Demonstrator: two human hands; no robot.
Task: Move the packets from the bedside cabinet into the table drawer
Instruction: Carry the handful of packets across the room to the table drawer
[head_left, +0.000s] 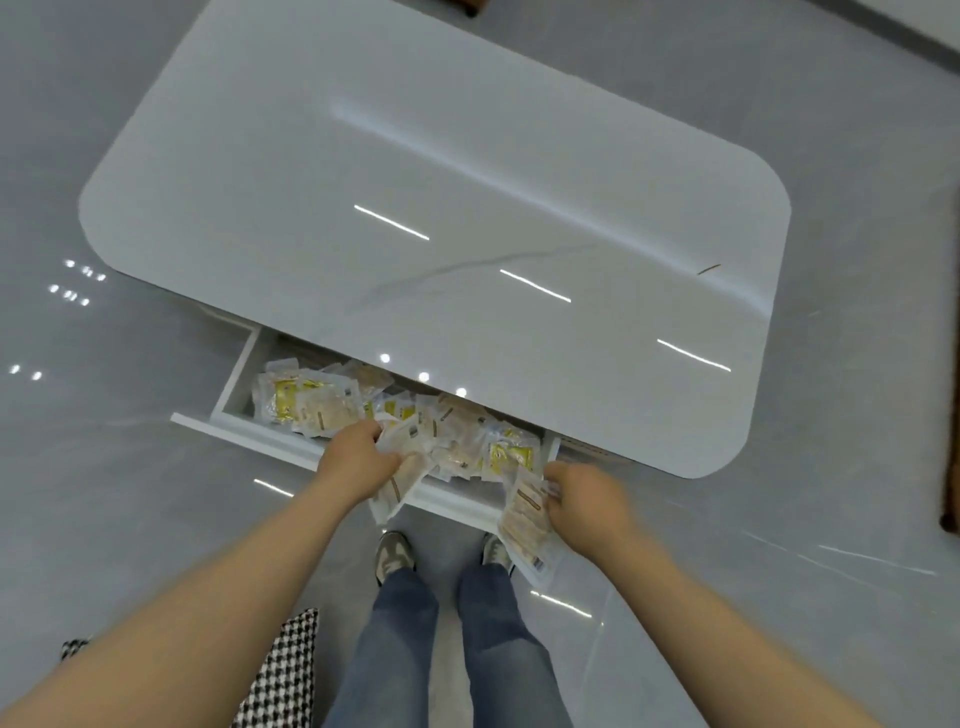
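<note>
The white table drawer (244, 439) is pulled open below the table's near edge. Several clear packets (311, 410) with yellow and beige contents lie inside it. My left hand (356, 457) is over the drawer's front rim, shut on a bunch of clear packets (400, 483) that hang down over the rim. My right hand (587, 501) is at the drawer's right end, just outside the rim, shut on more beige packets (527, 530) that droop toward the floor. The bedside cabinet is not in view.
A glossy white table top (467, 218) with rounded corners fills the middle. Shiny grey floor (104, 493) surrounds it. My legs in jeans and my shoes (395, 553) stand right below the drawer. A black-and-white checked cloth (285, 670) shows at the lower left.
</note>
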